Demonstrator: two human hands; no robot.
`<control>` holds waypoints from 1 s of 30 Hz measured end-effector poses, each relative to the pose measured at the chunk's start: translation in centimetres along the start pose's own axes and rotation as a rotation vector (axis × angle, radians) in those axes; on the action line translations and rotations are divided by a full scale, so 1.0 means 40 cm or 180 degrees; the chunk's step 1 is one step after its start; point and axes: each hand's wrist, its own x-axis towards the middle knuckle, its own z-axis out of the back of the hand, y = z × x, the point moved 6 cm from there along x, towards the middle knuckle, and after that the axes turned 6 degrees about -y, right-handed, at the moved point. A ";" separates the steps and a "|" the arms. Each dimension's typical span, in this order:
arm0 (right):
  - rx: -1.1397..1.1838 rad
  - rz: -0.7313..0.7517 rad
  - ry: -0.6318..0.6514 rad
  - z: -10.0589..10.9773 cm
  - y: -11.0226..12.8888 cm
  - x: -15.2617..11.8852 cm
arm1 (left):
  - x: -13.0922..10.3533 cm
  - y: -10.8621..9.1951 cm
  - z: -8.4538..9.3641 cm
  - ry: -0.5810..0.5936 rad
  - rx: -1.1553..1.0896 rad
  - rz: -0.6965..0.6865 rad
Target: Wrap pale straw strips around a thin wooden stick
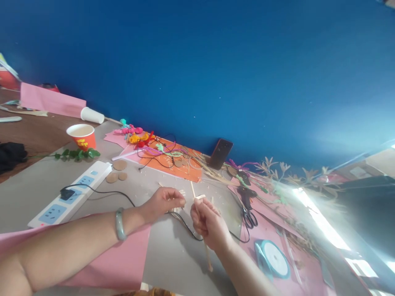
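From the head view, we hold a thin pale stick (193, 190) in our right hand (208, 224), with the fingers closed around it and a short pale strip (200, 197) lying across it at the fingertips. Our left hand (166, 201) is just beside, its thumb and fingers drawn narrow; we cannot tell whether anything is pinched between them. A pale green bangle (120, 224) circles our left wrist. Both hands are above the grey desk (173, 263), where small pale pieces and a black cable lie close to them.

To our left, we see a white power strip (74, 193) with a black plug (67, 193) in it, three brown discs (119, 165), a leafy green sprig (78, 154), an upright red paper cup (86, 142) and a white cup (91, 115) on its side. Beyond our hands, orange paper (166, 164) carries tangled wire and coloured craft pieces, and a dark phone (220, 154) leans against the blue wall (197, 74). To our right are a dark glue gun (246, 197), black-handled scissors (250, 220) and a ribbon spool (275, 258) on pink paper (262, 230).
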 end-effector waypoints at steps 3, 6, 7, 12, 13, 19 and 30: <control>-0.0281 0.0159 -0.0017 -0.007 -0.014 0.002 | -0.003 -0.007 -0.005 0.0052 0.0180 -0.0183; -0.0483 0.0368 -0.0086 -0.011 -0.021 0.004 | -0.002 -0.004 -0.001 -0.0017 0.0294 -0.0255; -0.0520 0.0416 -0.0110 -0.012 -0.021 0.005 | 0.000 -0.003 0.002 -0.0042 0.0347 -0.0290; -0.0610 0.0464 -0.0209 -0.012 -0.018 0.006 | 0.003 -0.002 0.008 -0.0131 0.0564 -0.0395; -0.0639 0.0450 -0.0227 -0.010 -0.019 0.007 | 0.003 -0.002 0.008 -0.0151 0.0577 -0.0397; -0.0720 0.0381 -0.0226 -0.007 -0.027 0.008 | -0.002 -0.007 0.003 -0.0131 0.0620 -0.0342; 0.0083 -0.0318 0.0167 -0.015 -0.049 0.013 | -0.003 -0.021 0.008 -0.0249 0.0742 -0.0441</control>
